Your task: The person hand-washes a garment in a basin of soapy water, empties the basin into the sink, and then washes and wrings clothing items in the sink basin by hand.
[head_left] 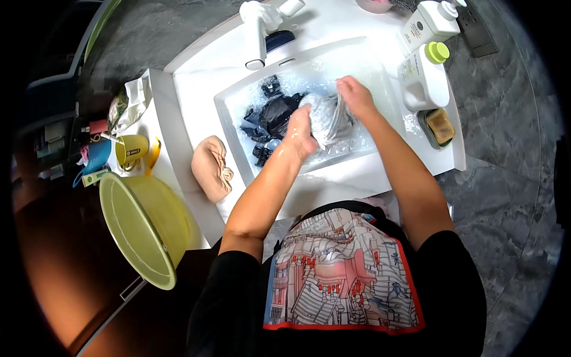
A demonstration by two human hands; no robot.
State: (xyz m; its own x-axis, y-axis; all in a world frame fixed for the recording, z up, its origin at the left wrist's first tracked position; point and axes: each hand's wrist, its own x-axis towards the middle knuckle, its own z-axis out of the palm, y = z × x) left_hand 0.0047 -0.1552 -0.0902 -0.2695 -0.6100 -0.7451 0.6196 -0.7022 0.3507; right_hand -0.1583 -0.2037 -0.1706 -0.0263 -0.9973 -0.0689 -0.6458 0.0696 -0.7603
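Over the white sink (226, 116), filled with sudsy water, a wet light grey cloth (324, 116) is stretched between my two hands. My left hand (300, 130) holds its left side, fingers partly hidden against the fabric. Higher up on the right, my right hand (355, 96) is closed on the cloth's edge, pinching it. Beside my left hand, dark wet clothing (278, 117) lies bunched in the water, partly above the surface.
A white faucet (256, 44) stands behind the sink. To the right are a pump bottle (425, 27), a green-capped bottle (425, 77) and a soap bar (440, 127) in a dish. Leftward sit a beige cloth (209, 169) and a yellow-green basin (178, 220).
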